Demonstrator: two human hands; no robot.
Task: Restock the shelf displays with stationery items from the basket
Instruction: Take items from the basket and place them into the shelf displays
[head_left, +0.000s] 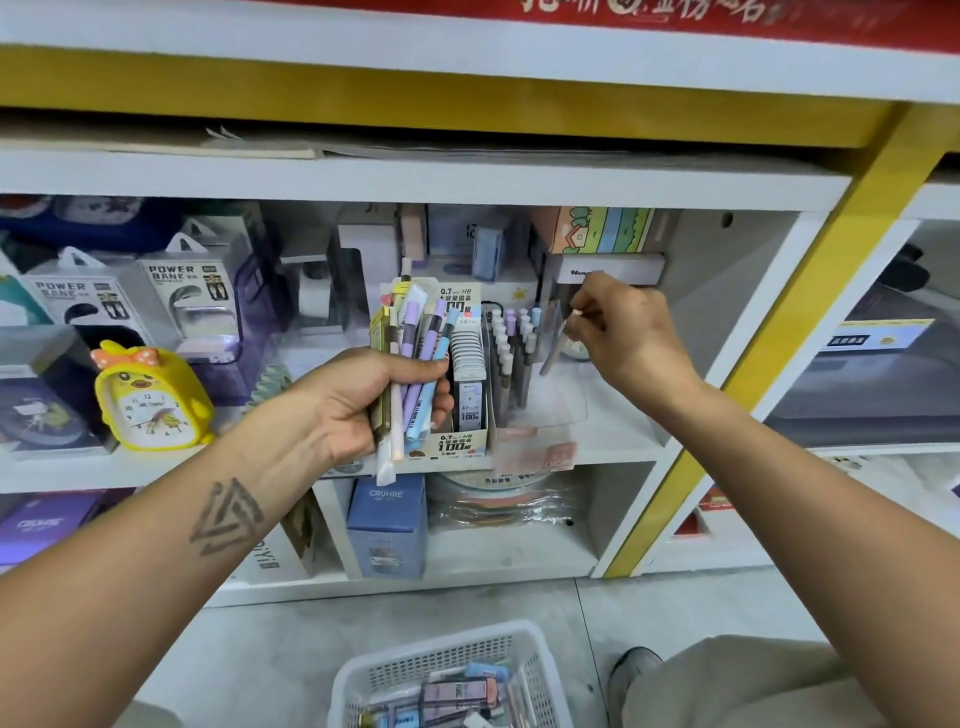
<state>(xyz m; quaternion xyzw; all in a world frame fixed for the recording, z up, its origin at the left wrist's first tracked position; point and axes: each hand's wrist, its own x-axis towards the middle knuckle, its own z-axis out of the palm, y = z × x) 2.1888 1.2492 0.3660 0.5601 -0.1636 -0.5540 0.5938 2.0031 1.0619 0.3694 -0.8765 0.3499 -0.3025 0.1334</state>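
My left hand (363, 402) grips a bundle of pens (418, 358), purple, blue and white, some in clear wrappers, held upright in front of the middle shelf. To the right, my right hand (621, 332) pinches a single grey pen (555, 349) by its white top, its tip angled down over a clear pen display stand (511, 364) that holds several pens with pastel caps. A box of 0.7 HB pencil leads (467, 374) stands between the two hands. The white basket (540, 670) with more stationery sits on the floor below.
A yellow duck alarm clock (150, 397) and power bank boxes (192, 301) fill the shelf's left side. A blue box (387, 525) stands on the lower shelf. A yellow post (779, 338) bounds the shelf bay on the right. My shoe (634, 670) is beside the basket.
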